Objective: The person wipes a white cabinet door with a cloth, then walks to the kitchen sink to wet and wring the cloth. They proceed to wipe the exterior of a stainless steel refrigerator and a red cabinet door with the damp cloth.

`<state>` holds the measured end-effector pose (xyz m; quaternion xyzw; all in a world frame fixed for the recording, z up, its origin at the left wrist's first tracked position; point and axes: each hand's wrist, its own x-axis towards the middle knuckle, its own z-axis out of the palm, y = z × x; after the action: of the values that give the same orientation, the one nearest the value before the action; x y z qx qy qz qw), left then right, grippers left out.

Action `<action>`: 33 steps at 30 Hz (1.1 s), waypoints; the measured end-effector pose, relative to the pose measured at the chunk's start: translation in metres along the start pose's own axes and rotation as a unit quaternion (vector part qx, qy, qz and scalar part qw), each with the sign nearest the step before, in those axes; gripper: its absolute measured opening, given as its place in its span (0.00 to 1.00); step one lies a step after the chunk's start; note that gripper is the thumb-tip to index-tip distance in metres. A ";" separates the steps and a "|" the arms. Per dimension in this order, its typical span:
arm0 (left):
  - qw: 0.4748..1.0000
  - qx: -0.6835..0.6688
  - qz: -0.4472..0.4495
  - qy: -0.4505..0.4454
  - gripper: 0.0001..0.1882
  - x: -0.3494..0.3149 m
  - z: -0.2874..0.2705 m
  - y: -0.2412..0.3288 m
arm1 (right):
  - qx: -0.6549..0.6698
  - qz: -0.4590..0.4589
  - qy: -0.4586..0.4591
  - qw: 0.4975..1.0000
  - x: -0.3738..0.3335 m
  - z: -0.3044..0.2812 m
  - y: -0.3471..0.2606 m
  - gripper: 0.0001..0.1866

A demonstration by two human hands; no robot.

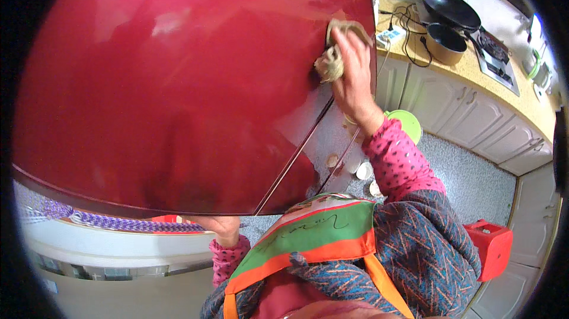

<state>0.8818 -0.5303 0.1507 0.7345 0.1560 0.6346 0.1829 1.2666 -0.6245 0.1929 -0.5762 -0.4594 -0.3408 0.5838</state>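
My right hand [354, 76] presses a crumpled beige cloth [330, 65] against a large glossy red panel [178, 93], close to its right edge. The fingers curl over the cloth, and part of it bunches out on the left side of the hand. A thin dark seam runs slantwise down the panel below that hand. At the panel's lower edge is my left hand [222, 224], its fingers hidden behind the edge, so their grip does not show.
On the right, a yellowish countertop [504, 88] carries a black wok [450, 8], a pot [446, 46], a power strip [391, 35] with cords and a stove. White cabinets [438, 93] stand below. A red plastic stool [491, 251] and a green round lid [406, 126] are lower down.
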 end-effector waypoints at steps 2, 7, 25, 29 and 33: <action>0.997 0.036 0.072 -0.001 0.48 0.009 0.009 0.016 | -0.007 0.004 0.043 0.999 0.006 0.012 0.050 0.35; 0.995 0.073 0.060 -0.016 0.56 0.008 0.016 0.019 | -0.113 0.195 0.010 0.974 -0.010 0.015 0.204 0.21; 0.972 -0.088 -0.205 -0.071 0.35 -0.053 -0.011 0.025 | -0.049 0.125 -0.204 0.970 -0.117 -0.026 -0.009 0.29; 0.935 -0.116 -0.296 -0.157 0.26 -0.073 -0.008 0.017 | -0.045 0.169 -0.243 0.954 -0.110 -0.028 -0.015 0.30; 0.921 -0.121 -0.320 -0.187 0.26 -0.085 -0.007 0.011 | -0.056 0.174 -0.251 0.951 -0.113 -0.031 -0.013 0.32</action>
<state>0.8627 -0.5790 0.0824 0.7230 0.2677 0.4070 0.4899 1.2198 -0.6711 0.0958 -0.7458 -0.4636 -0.1036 0.4671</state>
